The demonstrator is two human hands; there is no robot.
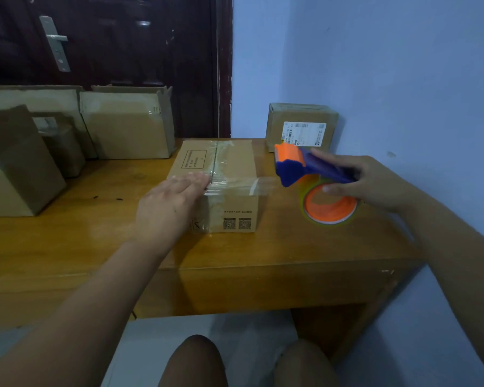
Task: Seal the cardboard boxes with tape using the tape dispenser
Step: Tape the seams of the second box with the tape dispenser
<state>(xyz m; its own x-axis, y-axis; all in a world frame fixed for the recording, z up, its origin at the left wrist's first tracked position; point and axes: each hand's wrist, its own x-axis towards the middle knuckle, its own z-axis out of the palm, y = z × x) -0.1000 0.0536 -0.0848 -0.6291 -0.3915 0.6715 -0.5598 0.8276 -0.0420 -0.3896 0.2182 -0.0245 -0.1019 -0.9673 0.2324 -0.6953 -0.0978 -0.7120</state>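
A closed cardboard box point(224, 169) sits in the middle of the wooden table point(95, 247). Clear tape runs along its centre seam. My left hand point(168, 208) lies flat on the box's near left top edge, fingers spread, pressing on a strip of tape. That clear strip point(263, 183) stretches to the right off the box to the tape dispenser point(305, 169). The dispenser is blue and orange with an orange-cored roll point(330, 205). My right hand point(372, 181) grips it, held just right of the box and above the table.
A sealed box with a white label point(302, 127) stands against the blue wall at the back right. Several cardboard boxes point(123, 124) are stacked at the back left before a dark door. My knees point(196, 361) show below the table's front edge.
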